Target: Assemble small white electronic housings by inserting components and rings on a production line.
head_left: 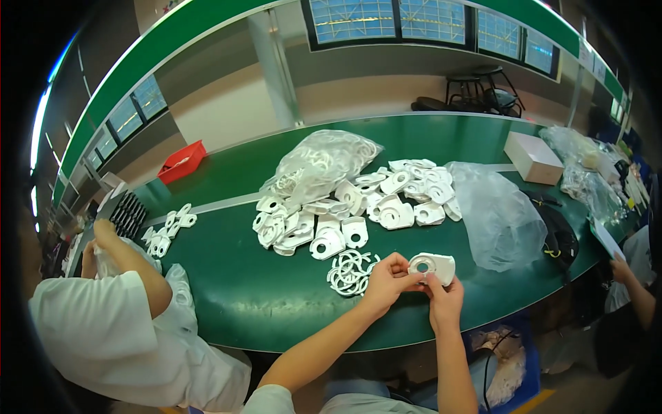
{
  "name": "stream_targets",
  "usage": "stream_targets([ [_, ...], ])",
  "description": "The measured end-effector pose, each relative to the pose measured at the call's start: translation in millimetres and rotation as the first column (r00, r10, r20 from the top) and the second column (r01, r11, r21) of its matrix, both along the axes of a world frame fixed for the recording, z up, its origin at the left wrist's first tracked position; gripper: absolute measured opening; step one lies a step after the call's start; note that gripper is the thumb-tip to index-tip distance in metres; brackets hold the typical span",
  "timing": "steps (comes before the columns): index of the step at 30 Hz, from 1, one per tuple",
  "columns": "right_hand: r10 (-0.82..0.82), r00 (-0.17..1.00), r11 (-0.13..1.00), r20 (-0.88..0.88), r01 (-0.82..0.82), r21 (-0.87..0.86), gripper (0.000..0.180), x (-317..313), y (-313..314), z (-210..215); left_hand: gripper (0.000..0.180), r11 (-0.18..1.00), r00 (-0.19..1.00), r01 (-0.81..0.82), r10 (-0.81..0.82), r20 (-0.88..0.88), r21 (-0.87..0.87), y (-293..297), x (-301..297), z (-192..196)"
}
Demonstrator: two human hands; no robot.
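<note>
Between my hands, above the near edge of the table, is a white plastic housing (443,263) with a round hole at its left end. The fingers of my left hand (390,281) close on its left edge, by the hole. My right hand (445,295) grips it from below, its thumb near the hole. Whether a loose ring is also between my fingers is too small to tell. Just left of my left hand lies a small heap of white curved rings (348,273). Farther off is a big pile of similar white housings (396,212).
A clear bag of white rings (324,162) rests behind the pile. To the right lie an empty-looking plastic bag (498,215), a black item (560,234) and a white box (533,158). A red bin (182,161) stands far left. Co-workers (103,331) sit on both sides.
</note>
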State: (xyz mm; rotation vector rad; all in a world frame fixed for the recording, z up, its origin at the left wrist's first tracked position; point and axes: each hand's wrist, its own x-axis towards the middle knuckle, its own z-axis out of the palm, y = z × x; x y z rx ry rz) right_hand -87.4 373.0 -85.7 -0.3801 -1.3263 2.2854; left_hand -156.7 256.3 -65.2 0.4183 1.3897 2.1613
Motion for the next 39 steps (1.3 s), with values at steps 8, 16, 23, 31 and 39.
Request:
stream_targets([
  [8,-0.074,0.997,0.987,0.014,0.076,-0.141,0.029,0,7,10,0.015,0.832,0.778,-0.402,0.090,-0.622,-0.382,-52,-40,38],
  [16,0.003,0.999,0.996,0.034,-0.006,0.090,0.030,-10,3,6,0.017,0.408,0.672,-0.619,-0.167,-0.721,-0.671,-99,-43,33],
  [23,0.029,0.998,0.995,0.049,-0.033,0.095,0.028,-9,6,10,0.013,0.550,0.761,-0.499,-0.091,-0.642,-0.670,-111,-56,35],
  [31,0.057,0.997,0.998,0.058,-0.057,0.004,0.033,-4,7,16,0.032,0.906,0.927,0.053,-0.201,-0.317,-0.420,-52,-37,68],
  [39,0.121,0.989,0.967,0.090,-0.097,-0.235,0.028,-1,18,25,0.021,0.854,0.957,0.066,-0.201,-0.210,-0.516,-35,-29,40],
])
